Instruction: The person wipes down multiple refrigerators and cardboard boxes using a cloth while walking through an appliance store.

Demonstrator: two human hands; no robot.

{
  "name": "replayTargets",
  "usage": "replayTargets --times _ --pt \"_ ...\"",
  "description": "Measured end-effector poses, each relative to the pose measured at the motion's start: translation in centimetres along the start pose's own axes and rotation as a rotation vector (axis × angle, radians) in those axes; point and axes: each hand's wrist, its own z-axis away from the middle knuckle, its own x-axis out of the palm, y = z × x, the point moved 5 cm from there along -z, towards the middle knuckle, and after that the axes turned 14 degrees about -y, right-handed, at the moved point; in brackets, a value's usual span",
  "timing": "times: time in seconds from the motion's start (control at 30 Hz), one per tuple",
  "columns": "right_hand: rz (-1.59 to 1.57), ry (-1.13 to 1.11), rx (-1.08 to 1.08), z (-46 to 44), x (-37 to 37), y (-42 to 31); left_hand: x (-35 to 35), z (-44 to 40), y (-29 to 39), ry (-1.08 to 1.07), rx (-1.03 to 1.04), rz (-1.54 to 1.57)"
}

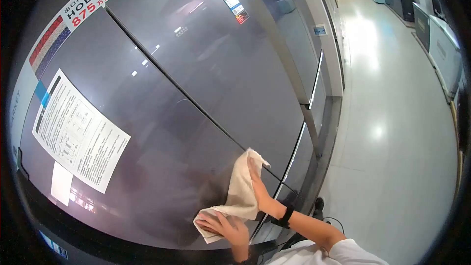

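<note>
A cream cloth lies against the dark glossy refrigerator door, near its lower right part. My left hand holds the lower end of the cloth against the door, its fingers stretched over the fabric. Higher up and to the right, my right hand holds the other end beside the seam between the door panels. Part of the cloth wraps over its fingertips, which are partly hidden. A black band is on the right wrist. The cloth hangs in folds between both hands.
A printed sheet is taped to the door at left, above a small white paper. Labels are on the upper panel. Another refrigerator stands beyond. At right, a shiny floor runs past a row of appliances.
</note>
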Motion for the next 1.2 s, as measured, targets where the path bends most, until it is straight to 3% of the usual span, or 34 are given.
replayTargets --times 0.07,0.27,0.37,0.43,0.5,0.53,0.63,0.8,0.93,0.97,1.07,1.2 --pt "-0.005 0.011 -0.104 -1.4 -1.5 -0.1 -0.4 -1.2 1.1 0.039 0.002 0.033" --pt "0.305 -0.102 0.004 -2.6 -5.6 0.7 2.7 -4.9 3.5 0.174 0.044 0.168" --pt "0.408 -0.124 0.091 -2.5 -8.0 4.2 5.1 -6.9 6.7 0.065 0.073 0.120" --pt "0.269 -0.073 0.027 -3.0 -10.7 5.0 7.0 -8.2 8.8 -0.041 0.021 0.074" --pt "0.405 -0.059 -0.009 -5.4 -13.7 4.5 8.9 -9.6 9.9 -0.101 -0.041 -0.022" --pt "0.467 -0.059 -0.032 -6.4 -14.6 3.9 9.6 -10.1 10.4 -0.067 -0.056 -0.079" --pt "0.259 -0.095 0.043 -10.4 -17.6 4.8 11.0 -11.6 12.0 -0.027 -0.139 -0.044" --pt "0.547 -0.245 -0.056 -12.7 -18.9 -0.3 15.1 -13.7 15.2 0.076 -0.215 -0.150" --pt "0.410 -0.343 0.091 -13.2 -23.5 2.3 18.9 -15.5 18.7 0.099 -0.149 -0.227" --pt "0.483 -0.301 0.132 -13.3 -24.7 3.7 19.7 -15.9 19.4 0.094 -0.143 -0.183" --pt "0.113 -0.062 0.247 -13.7 -28.9 7.2 21.9 -17.3 22.7 0.071 -0.106 -0.033" --pt "0.169 0.083 0.249 -14.8 -35.3 9.0 23.9 -21.0 26.9 -0.070 -0.056 -0.011"
